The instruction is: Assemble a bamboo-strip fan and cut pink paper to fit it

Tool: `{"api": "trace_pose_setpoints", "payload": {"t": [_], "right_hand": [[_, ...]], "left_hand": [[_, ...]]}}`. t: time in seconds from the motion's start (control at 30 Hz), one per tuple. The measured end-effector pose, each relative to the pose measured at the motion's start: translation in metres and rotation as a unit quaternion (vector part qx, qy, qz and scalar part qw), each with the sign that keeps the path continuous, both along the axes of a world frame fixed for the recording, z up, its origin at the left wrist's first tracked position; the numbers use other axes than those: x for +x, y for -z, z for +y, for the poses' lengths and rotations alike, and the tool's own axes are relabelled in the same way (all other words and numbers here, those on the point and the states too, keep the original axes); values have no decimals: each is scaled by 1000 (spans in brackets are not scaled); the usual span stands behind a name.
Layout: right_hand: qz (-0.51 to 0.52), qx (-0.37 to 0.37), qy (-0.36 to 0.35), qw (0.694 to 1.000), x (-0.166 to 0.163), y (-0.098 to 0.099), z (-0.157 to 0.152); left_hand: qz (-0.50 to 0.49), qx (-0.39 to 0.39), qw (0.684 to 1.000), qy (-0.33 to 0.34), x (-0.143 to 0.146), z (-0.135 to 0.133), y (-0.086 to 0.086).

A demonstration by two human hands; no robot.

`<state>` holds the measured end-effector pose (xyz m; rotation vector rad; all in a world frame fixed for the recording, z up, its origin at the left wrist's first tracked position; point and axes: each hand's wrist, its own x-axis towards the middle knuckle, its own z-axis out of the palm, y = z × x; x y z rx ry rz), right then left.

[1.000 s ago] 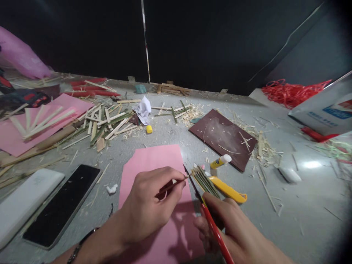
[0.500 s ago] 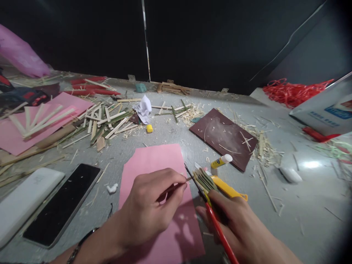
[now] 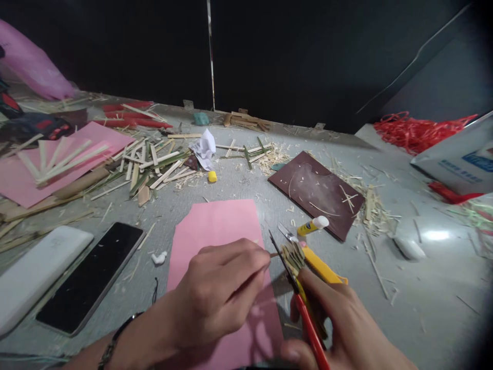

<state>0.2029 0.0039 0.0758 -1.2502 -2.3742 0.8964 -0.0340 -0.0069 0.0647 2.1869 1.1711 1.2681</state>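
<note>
Red-handled scissors (image 3: 308, 324) sit near, by the right edge of the pink sheet (image 3: 215, 221) — our right hand (image 3: 341, 313) is wrapped round the handles, while our left hand (image 3: 219, 288) pinches a thin strip (image 3: 275, 254), just its end showing. Our worry: those left fingertips are close to the blades, so one slip could nick us. Looks-wise, slim dark blades, red grips — can't tell how far they're parted.
</note>
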Motion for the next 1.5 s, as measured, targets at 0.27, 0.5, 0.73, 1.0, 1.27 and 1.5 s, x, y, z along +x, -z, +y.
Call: {"api": "trace_pose_setpoints", "payload": {"t": [0.27,0.5,0.73,1.0,1.27,1.5], "right_hand": [[34,32,-11,999,-2,2,-4],[50,107,-6,993,-4,16,-2],[37,95,-50,994,-1,21,6],[31,239,-47,969,-4,32,8],[129,278,7,952,-12,57,13],[138,251,-22,958,-7,71,14]], "left_hand": [[68,52,996,-3,-4,-7,6],[72,60,996,-8,-2,-10,7],[65,82,994,-25,1,-7,11],[45,107,993,5,2,-2,12],[42,124,991,21,1,0,13],[57,127,990,2,4,2,19]]}}
